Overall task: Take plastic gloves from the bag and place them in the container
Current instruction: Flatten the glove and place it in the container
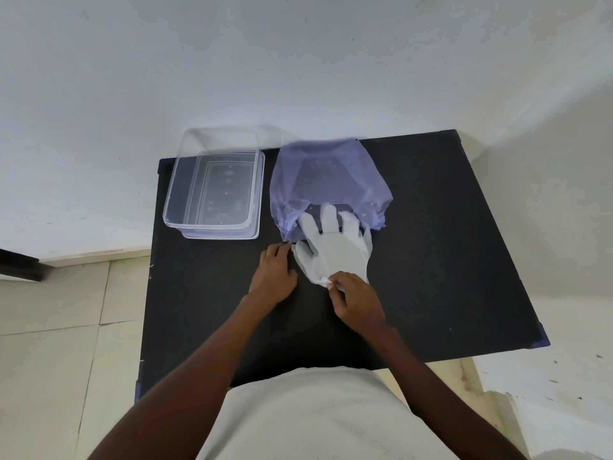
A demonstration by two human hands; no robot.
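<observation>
A translucent white plastic glove (335,250) lies flat on the black table (431,244), its fingers still at the mouth of a pale purple see-through bag (328,180). My right hand (356,302) pinches the glove's cuff at its near edge. My left hand (277,272) rests on the table just left of the glove, fingertips at the bag's near left corner and the glove's thumb; whether it grips either is unclear. A clear rectangular plastic container (215,184) stands open at the table's far left, with nothing visible inside.
The container sits on what looks like its clear lid (222,234). A white wall rises right behind the table. Pale floor tiles (59,343) show on the left and a white ledge (547,393) on the right.
</observation>
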